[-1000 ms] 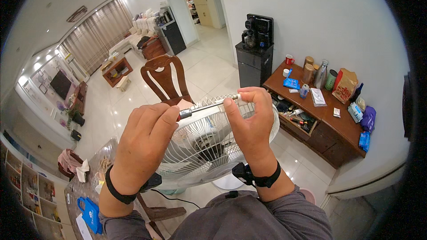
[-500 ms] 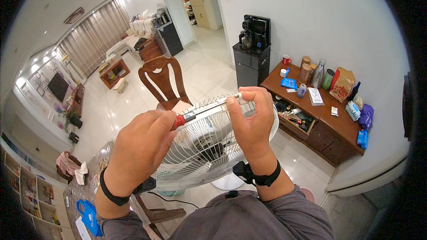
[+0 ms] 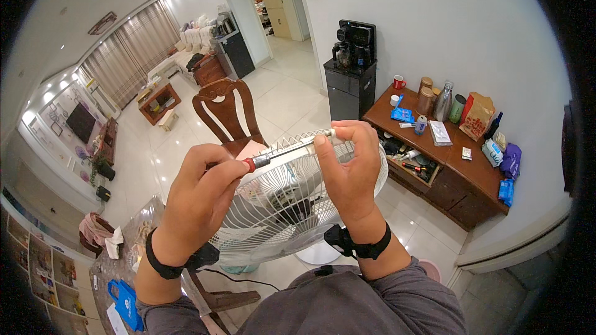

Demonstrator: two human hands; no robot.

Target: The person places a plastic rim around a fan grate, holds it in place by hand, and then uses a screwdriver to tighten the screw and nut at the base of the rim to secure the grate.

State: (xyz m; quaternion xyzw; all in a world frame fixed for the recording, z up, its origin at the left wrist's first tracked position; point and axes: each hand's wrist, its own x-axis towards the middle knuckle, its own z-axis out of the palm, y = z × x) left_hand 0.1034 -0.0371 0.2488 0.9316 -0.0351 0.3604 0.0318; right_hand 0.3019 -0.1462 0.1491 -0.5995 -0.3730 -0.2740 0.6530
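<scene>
A white fan with a wire guard (image 3: 288,205) stands below my hands, its top rim tilted toward me. My left hand (image 3: 202,201) is closed on the red handle of a screwdriver (image 3: 259,162), whose metal shaft runs right along the top of the guard. My right hand (image 3: 349,177) grips the white rim fitting at the top, with the thumb beside the screwdriver's tip. What the tip touches is too small to make out.
A wooden chair (image 3: 223,111) stands beyond the fan. At right are a wooden cabinet (image 3: 465,189) with an open drawer and various containers, and a black drink machine (image 3: 354,46). A cluttered table (image 3: 108,273) with a blue bag is at lower left; a power cord lies below.
My left fingers have shifted on the screwdriver's handle, lifting and curling again, with the hand moving slightly. My right hand stays nearly in place on the rim.
</scene>
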